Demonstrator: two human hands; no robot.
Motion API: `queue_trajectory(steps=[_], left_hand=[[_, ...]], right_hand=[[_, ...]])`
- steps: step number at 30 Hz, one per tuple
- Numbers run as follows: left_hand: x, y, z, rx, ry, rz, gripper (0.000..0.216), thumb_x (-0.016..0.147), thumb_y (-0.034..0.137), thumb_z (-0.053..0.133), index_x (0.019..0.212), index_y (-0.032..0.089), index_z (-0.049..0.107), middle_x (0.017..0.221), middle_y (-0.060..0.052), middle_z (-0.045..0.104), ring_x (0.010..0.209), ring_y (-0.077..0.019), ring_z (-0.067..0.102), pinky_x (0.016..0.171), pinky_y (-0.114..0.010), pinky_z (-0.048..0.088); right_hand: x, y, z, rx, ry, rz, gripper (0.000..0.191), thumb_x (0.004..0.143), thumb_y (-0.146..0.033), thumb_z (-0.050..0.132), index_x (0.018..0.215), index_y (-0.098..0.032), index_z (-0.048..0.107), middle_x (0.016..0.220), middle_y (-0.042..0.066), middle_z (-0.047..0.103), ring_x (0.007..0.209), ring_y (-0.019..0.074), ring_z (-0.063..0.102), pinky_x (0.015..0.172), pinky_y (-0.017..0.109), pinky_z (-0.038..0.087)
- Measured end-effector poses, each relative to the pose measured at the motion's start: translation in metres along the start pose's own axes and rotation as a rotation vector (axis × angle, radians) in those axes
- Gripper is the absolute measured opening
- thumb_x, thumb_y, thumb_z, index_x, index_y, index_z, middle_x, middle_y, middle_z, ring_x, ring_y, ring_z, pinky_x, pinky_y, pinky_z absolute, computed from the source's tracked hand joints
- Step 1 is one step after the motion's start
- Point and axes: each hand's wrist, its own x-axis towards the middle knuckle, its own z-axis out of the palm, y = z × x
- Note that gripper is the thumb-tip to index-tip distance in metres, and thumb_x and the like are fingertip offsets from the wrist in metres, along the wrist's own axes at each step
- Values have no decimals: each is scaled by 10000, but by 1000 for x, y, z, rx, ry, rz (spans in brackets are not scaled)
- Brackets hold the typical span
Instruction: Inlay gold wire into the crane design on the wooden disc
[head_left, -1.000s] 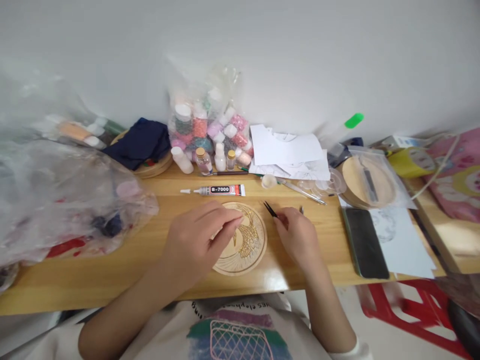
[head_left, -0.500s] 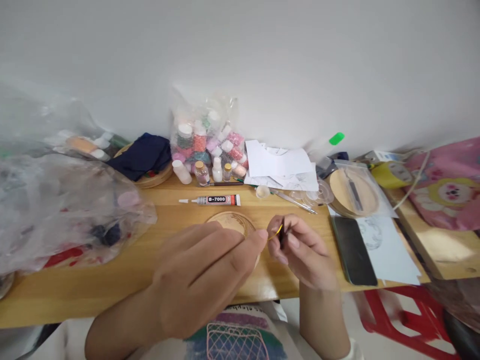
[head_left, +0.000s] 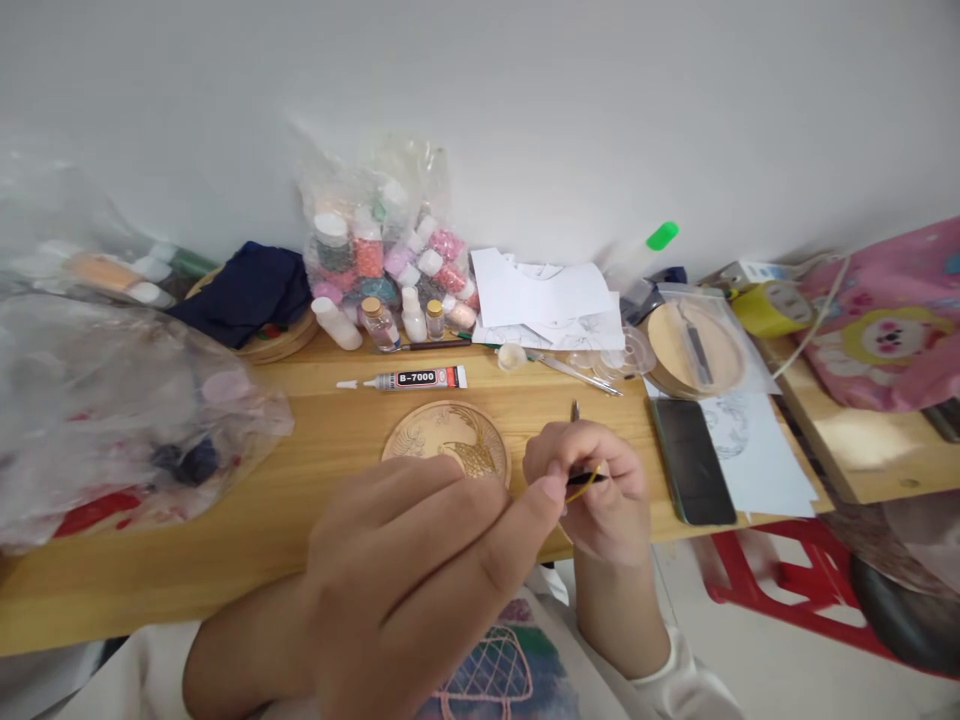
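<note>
My left hand (head_left: 420,560) reaches across the front of the desk, its thumb and forefinger pinched on a thin golden wire (head_left: 587,489). The wire curves past the fingertips to my right hand (head_left: 604,480), which is closed around a slim dark tool (head_left: 589,478). A narrow metallic tip sticks out above that fist; the fingers cover the rest, so its exact kind does not show. Both hands nearly touch. Just behind them lies a round wooden disc (head_left: 427,430) with a carved bird-like pattern, its lower edge hidden by my left hand.
A B-7000 glue tube (head_left: 420,379) lies behind the disc. Small bottles (head_left: 379,325) and a bag of colourful jars (head_left: 375,240) stand at the wall beside white papers (head_left: 536,295). A plastic bag (head_left: 135,420) covers the left side; a phone (head_left: 691,460) lies right.
The view has shifted, uncovering more of the carved disc. My right hand has turned, so the dark tool now lies more level and a metal tip shows. My left fingertips have moved closer to it.
</note>
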Motion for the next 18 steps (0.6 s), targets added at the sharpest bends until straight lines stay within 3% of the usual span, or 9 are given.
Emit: queue_trajectory(steps=[5,11,18], left_hand=[[5,3,2,-27,38,4,190,984,152,573,1158,102,631,835,-1,757,762,-111,687,694,-267,573],[9,8,3,-63,68,-16,209,962,121,612,1169,95,629,797,19,748,717,-95,682,646,-249,585],[8,7,0,-73,39,-7,231,945,124,636,1174,96,633,813,16,754,715,-96,696,630,-236,592]], right_hand=[[1,0,5,15,38,-20,213,889,-416,676,786,-232,705,568,-21,545,449,93,449,420,225,335],[1,-2,7,47,56,-44,205,877,-416,691,775,-239,707,539,-39,504,414,83,376,408,227,294],[1,-1,7,69,52,-34,194,875,-401,702,775,-236,716,562,-27,542,435,82,420,408,218,317]])
